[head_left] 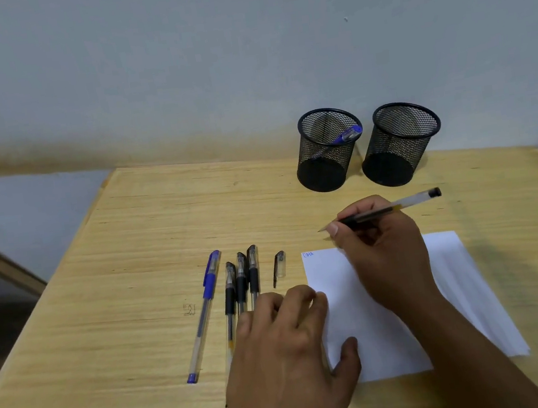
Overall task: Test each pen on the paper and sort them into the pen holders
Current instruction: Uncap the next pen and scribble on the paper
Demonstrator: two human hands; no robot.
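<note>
1. A white sheet of paper (400,334) is laid flat on a pale wooden table (115,277); it serves as the landmark below. Small blue handwriting (308,254) is seen at its far-left corner.
2. The right hand (384,249) is held over the far edge of the paper. An uncapped black pen (396,207) is pinched between thumb and curled fingers. The barrel is clear with a dark grip and a black end plug; the tip is pointed left, just beyond the paper's far edge, over bare wood.
3. The left hand (288,350) is rested at the paper's left edge, fingers loosely spread and gently bent, thumb pressed on the sheet. Nothing is gripped by it.
4. A loose pen cap (279,268), clear with a black clip, is lying just left of the paper's far-left corner.
5. Further left of the paper, 3 capped black pens (241,283) are laid side by side, near-parallel, partly hidden under the left hand's fingers.
6. Left of those, farthest from the paper, 1 capped blue pen (203,313) is lying, clear-barrelled with a blue cap and blue end plug.
7. Beyond the paper's far edge, 2 black mesh pen holders are stood side by side against the wall. In the left holder (326,157) a blue-capped pen (347,134) is leaned. In the right holder (398,147) no contents can be made out.
</note>
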